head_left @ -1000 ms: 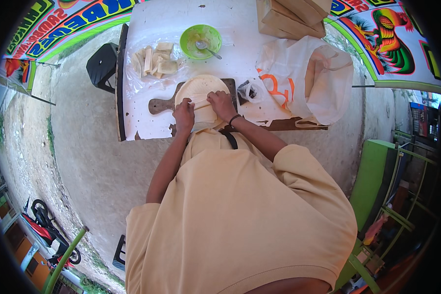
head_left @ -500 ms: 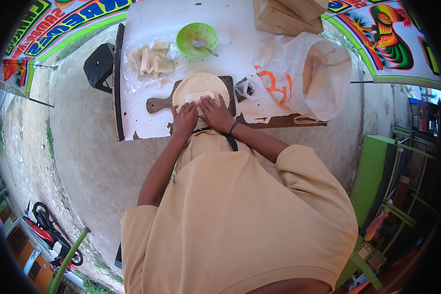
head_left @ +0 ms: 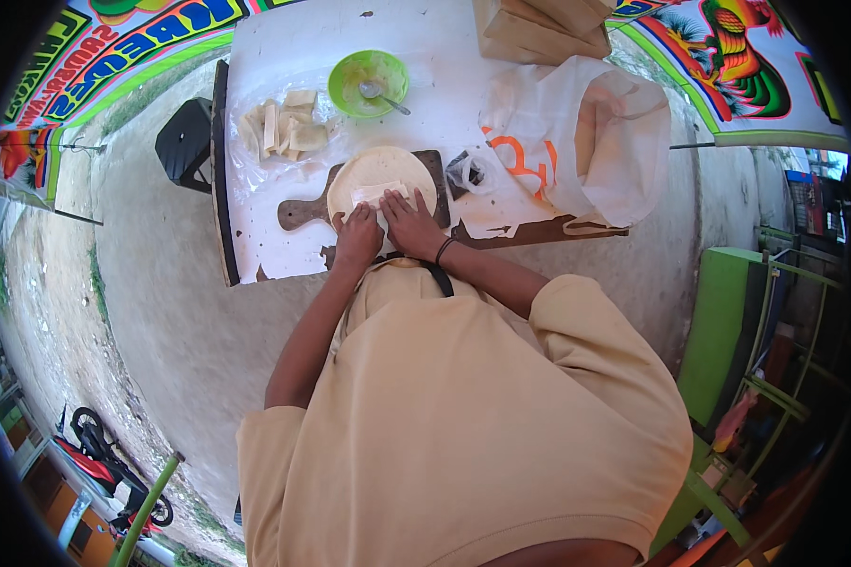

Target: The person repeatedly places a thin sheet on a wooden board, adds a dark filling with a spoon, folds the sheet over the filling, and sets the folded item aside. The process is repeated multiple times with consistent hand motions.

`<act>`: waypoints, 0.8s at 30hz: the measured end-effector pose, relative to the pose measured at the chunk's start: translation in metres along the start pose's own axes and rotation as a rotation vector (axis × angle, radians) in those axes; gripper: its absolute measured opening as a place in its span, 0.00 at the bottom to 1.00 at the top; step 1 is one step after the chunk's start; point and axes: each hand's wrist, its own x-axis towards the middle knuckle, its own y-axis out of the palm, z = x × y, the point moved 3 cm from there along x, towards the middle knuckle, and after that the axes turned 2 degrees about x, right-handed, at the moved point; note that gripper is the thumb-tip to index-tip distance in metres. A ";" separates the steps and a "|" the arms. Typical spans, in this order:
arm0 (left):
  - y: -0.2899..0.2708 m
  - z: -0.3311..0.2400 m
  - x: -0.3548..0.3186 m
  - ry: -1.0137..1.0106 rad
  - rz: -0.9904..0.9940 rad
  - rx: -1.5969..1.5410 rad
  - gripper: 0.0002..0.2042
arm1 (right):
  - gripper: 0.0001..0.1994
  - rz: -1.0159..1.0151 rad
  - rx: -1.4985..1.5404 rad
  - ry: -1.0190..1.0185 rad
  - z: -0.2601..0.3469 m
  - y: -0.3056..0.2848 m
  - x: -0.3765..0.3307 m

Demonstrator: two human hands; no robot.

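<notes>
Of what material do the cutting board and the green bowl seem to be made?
Cutting board: probably wood, matt finish, from its uneven brown colour. Green bowl: likely plastic, smooth, from its evenly bright rim, though painted metal is possible.

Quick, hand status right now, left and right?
Left hand: fingertips at the folded pale sheet; whether it grips cannot be told.
Right hand: fingers extended onto the same sheet; a grip cannot be told either.

From far off, I count one left hand [head_left: 356, 237], one right hand [head_left: 410, 225], one board [head_left: 300, 214], one bowl [head_left: 343, 90] and one spoon [head_left: 372, 90]. I also see one desk [head_left: 444, 57] and one motorbike [head_left: 109, 468].
</notes>
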 end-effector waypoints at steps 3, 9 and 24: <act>-0.031 -0.006 0.018 -0.076 0.338 -0.019 0.15 | 0.29 -0.050 0.112 0.069 0.004 -0.005 -0.004; -0.024 -0.011 0.011 -0.089 0.239 -0.034 0.16 | 0.29 0.066 0.069 0.112 0.014 -0.015 0.005; -0.032 0.024 0.015 -0.180 0.078 -0.325 0.17 | 0.21 0.081 0.157 0.189 -0.009 -0.032 0.015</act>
